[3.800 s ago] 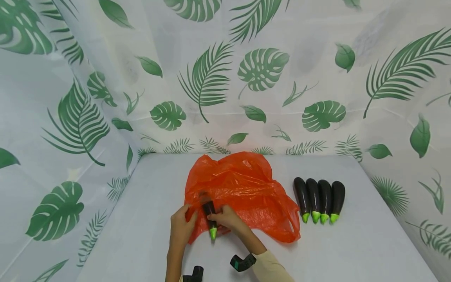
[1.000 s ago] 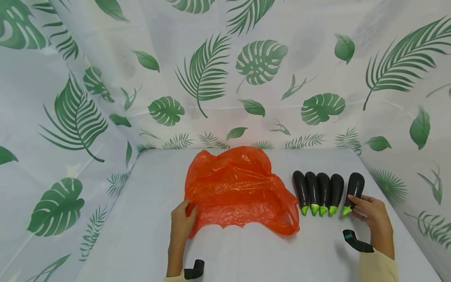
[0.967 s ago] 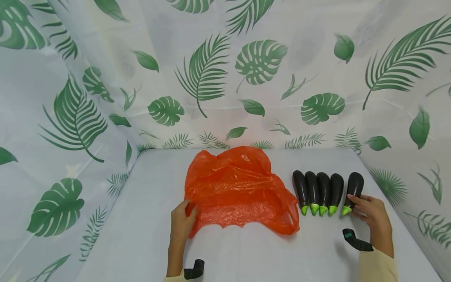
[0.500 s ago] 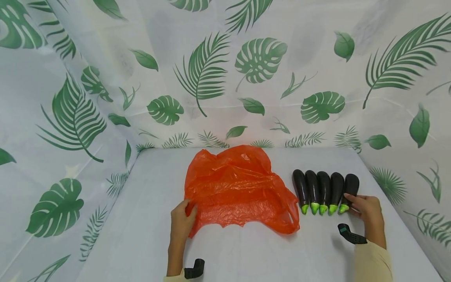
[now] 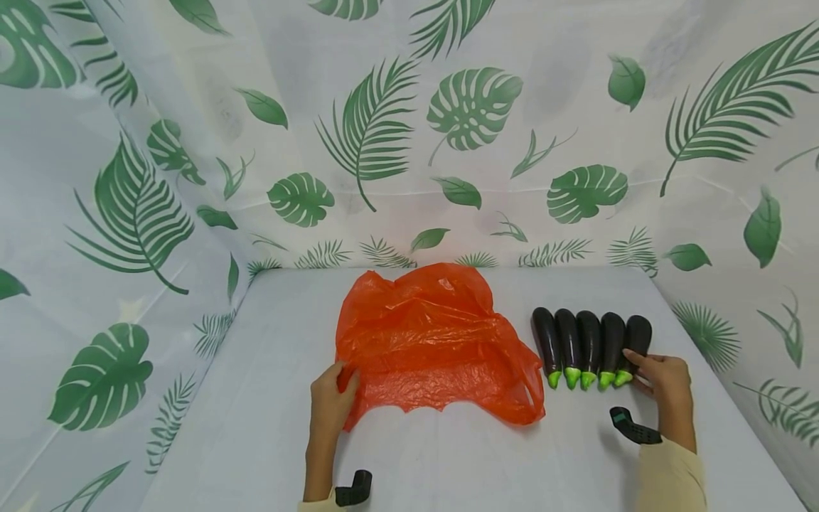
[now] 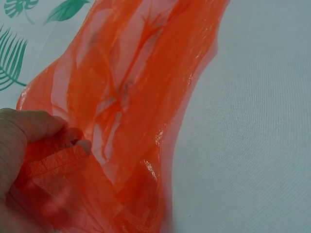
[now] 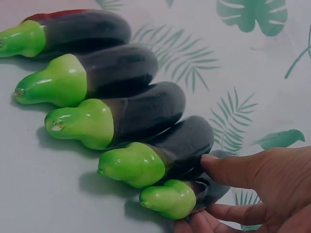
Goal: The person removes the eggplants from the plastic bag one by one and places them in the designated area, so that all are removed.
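Note:
An orange plastic bag (image 5: 422,341) lies spread out on the white table. My left hand (image 5: 331,402) grips the bag's near left edge; in the left wrist view the fingertips show through the thin film. Several glossy dark eggplants (image 5: 589,341) with bright green caps lie side by side in a row to the right of the bag. My right hand (image 5: 665,377) holds the rightmost eggplant (image 7: 170,199), thumb on one side and fingers on the other. That eggplant lies against its neighbour (image 7: 184,145), and the hand partly hides it.
Black wrist cameras (image 5: 354,488) sit on both wrists. Behind the table (image 5: 448,462) and along its sides hangs a white sheet (image 5: 486,227) with green leaf prints. The bag's loop handle (image 5: 532,402) reaches close to the leftmost eggplant.
An eggplant went from the bag's mouth to the right end of the row in my right hand, then slid left against the others. My left hand has stayed at the bag's edge.

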{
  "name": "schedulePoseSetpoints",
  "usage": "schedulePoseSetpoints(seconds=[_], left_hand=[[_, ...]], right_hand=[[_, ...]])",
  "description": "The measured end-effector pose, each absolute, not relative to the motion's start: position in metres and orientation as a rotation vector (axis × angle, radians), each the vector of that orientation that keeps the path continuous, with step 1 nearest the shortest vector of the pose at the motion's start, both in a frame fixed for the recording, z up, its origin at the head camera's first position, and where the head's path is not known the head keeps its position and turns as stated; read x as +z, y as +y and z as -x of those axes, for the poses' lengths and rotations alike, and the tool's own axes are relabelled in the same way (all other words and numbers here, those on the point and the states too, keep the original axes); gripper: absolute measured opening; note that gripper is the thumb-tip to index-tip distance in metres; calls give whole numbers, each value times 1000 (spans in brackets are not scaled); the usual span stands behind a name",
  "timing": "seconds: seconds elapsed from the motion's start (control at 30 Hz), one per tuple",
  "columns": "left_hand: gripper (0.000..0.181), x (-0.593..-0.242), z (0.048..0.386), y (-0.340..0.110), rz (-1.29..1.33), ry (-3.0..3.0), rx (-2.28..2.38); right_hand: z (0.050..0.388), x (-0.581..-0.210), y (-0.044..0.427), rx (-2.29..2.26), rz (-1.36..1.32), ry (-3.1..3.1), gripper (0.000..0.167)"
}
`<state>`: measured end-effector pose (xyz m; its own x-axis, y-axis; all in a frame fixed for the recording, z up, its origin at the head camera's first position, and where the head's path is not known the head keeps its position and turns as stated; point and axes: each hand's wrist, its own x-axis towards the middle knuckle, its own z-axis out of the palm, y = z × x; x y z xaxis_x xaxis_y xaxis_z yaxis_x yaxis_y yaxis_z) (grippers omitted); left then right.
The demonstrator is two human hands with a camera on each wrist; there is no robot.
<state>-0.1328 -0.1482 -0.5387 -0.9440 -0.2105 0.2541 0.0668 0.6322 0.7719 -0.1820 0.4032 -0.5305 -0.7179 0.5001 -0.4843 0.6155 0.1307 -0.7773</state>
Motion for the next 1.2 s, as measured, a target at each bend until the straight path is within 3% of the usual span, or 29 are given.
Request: schedulePoseSetpoints(seconds=[0.5, 1.2], left_hand=[[5, -539, 133, -149, -132, -2534, -1221], [8, -534, 133, -146, -160, -2600, -1261]], right_hand=[[179, -531, 394, -1721, -1142, 2292, 75], [157, -528, 377, -1652, -1160, 2438, 81]])
